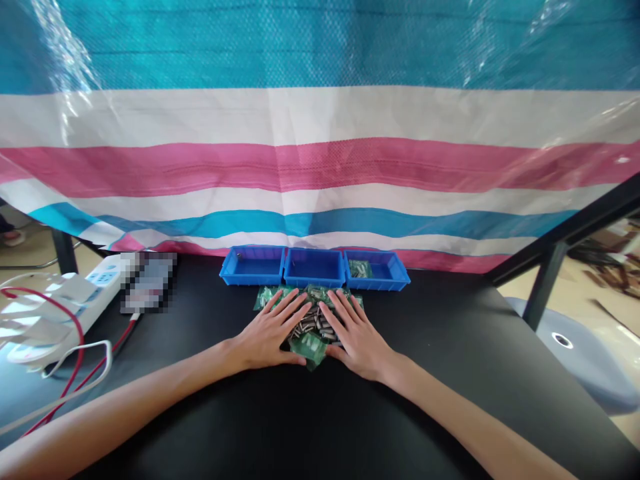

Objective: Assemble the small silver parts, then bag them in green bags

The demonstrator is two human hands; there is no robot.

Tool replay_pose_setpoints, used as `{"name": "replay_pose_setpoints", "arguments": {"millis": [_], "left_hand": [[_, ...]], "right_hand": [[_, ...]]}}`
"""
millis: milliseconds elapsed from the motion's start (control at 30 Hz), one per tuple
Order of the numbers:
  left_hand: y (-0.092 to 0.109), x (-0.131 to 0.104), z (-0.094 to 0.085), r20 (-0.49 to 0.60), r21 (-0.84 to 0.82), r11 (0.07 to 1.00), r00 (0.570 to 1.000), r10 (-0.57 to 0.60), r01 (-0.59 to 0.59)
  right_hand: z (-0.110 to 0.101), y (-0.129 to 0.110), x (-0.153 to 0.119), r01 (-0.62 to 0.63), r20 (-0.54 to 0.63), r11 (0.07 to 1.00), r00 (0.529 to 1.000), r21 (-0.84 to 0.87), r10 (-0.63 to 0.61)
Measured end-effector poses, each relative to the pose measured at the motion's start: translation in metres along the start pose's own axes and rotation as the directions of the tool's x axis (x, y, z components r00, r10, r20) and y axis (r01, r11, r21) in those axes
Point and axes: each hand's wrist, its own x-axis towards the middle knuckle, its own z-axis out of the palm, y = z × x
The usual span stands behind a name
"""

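Note:
Both hands rest on a pile of small metal pins (320,325) and green plastic packets (309,348) on the black table. My left hand (274,330) lies flat over the pile's left side, fingers spread. Over the right side, my right hand (356,337) is spread the same way. Loose pins show between the two hands, and one green packet sits at the near edge. More packets stick out beyond the fingertips; what lies under the palms is hidden. Just behind stand a left blue bin (253,267), a middle blue bin (315,269) and a right blue bin (376,272).
The right bin has a green packet (360,269) in it. A white power strip (100,280) with plugs and red and white cables lies at left, beside a blurred-out phone-like device (149,283). A striped plastic sheet (320,167) hangs behind; a grey stool (575,353) stands at right.

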Motion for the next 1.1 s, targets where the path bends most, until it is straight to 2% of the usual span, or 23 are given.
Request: {"name": "replay_pose_setpoints", "arguments": {"millis": [167, 500, 600, 667, 800, 867, 967, 1033, 1100], "left_hand": [[-0.002, 0.005, 0.003, -0.039, -0.005, 1.0, 0.999, -0.017, 0.017], [-0.002, 0.003, 0.003, -0.049, 0.011, 0.999, 0.998, -0.047, 0.048], [-0.002, 0.003, 0.002, -0.04, -0.014, 0.999, 0.998, -0.038, 0.038], [-0.002, 0.003, -0.002, -0.033, -0.05, 0.999, 0.999, -0.017, 0.015], [-0.006, 0.007, -0.016, -0.089, -0.165, 0.986, 0.996, -0.001, -0.013], [-0.008, 0.013, -0.022, -0.176, -0.229, 0.973, 0.983, -0.055, 0.013], [-0.01, 0.028, -0.025, -0.351, -0.311, 0.947, 0.917, -0.19, 0.078], [-0.011, 0.036, -0.023, -0.422, -0.361, 0.93, 0.877, -0.23, 0.07], [-0.011, 0.041, -0.019, -0.448, -0.38, 0.923, 0.862, -0.238, 0.057]], "right_hand": [[0.001, 0.01, 0.006, -0.001, -0.004, 1.0, 1.0, 0.004, 0.001], [-0.009, 0.005, 0.002, 0.04, 0.041, 0.999, 0.998, 0.02, -0.041], [-0.013, 0.006, 0.003, 0.086, 0.006, 0.995, 0.996, 0.049, -0.087], [-0.016, 0.007, 0.005, 0.082, -0.075, 0.994, 0.994, 0.074, -0.077], [-0.02, 0.01, 0.016, -0.084, -0.268, 0.994, 0.958, 0.075, 0.101], [-0.022, 0.012, 0.025, -0.231, -0.289, 0.973, 0.93, 0.022, 0.228], [-0.029, 0.012, 0.039, -0.458, -0.19, 0.885, 0.879, -0.083, 0.437], [-0.035, 0.011, 0.046, -0.525, -0.11, 0.84, 0.851, -0.136, 0.514], [-0.041, 0.01, 0.05, -0.555, -0.054, 0.819, 0.831, -0.143, 0.554]]}}
